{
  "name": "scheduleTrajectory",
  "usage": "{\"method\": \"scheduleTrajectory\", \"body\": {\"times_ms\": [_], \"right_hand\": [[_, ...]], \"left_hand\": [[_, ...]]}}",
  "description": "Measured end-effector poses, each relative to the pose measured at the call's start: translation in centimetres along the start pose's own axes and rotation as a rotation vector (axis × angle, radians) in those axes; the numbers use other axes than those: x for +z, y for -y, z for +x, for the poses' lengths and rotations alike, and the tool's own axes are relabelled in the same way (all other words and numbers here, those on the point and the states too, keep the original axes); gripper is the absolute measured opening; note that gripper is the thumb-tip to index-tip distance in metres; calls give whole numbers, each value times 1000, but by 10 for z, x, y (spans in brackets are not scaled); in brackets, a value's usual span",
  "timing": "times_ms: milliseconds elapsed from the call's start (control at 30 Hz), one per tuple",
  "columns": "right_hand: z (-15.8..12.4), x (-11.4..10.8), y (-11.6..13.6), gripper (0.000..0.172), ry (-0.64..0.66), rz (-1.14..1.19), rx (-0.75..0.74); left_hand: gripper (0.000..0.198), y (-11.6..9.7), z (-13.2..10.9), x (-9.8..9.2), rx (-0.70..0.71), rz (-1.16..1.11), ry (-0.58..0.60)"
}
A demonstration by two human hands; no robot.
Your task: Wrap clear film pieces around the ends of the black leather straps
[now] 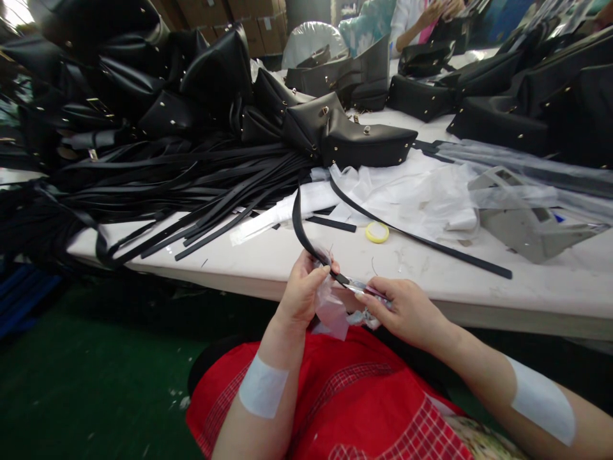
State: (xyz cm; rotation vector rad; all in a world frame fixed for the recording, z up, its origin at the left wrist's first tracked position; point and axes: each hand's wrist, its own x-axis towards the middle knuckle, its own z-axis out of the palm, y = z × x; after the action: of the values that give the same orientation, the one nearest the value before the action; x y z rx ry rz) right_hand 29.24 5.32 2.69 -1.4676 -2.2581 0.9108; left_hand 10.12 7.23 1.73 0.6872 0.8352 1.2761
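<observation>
One black strap [301, 236] in left hand [303, 289]

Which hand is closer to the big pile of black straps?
The left hand. It is to the right of the pile and closer to the person's lap. The right hand is farther off, past the left one.

I can read no text, brand, number or sign from where I sit. A small pale patch [267, 23], possibly a label, shows on a brown cardboard box [271, 39] at the back, too small and blurred for me to read. I make out no lettering on the blue spot [558, 218] by the grey object [520, 230].
</observation>
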Motion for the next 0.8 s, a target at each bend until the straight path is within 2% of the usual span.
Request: {"method": "scheduleTrajectory", "body": {"times_ms": [167,467,567,667,800], "right_hand": [[1,7,-1,37,-65,-16,15],[2,26,-6,36,-344,-6,24],[4,27,-6,36,-318,68,40],[6,24,-5,37,-218,130,48],[8,19,-6,37,-122,80,54]], "left_hand": [[31,2,1,3,10,-26,-37],[30,3,4,6,27,-4,-51],[31,3,4,6,63,4,-40],[31,2,4,4,120,10,-39],[30,2,4,3,154,51,-62]]}}
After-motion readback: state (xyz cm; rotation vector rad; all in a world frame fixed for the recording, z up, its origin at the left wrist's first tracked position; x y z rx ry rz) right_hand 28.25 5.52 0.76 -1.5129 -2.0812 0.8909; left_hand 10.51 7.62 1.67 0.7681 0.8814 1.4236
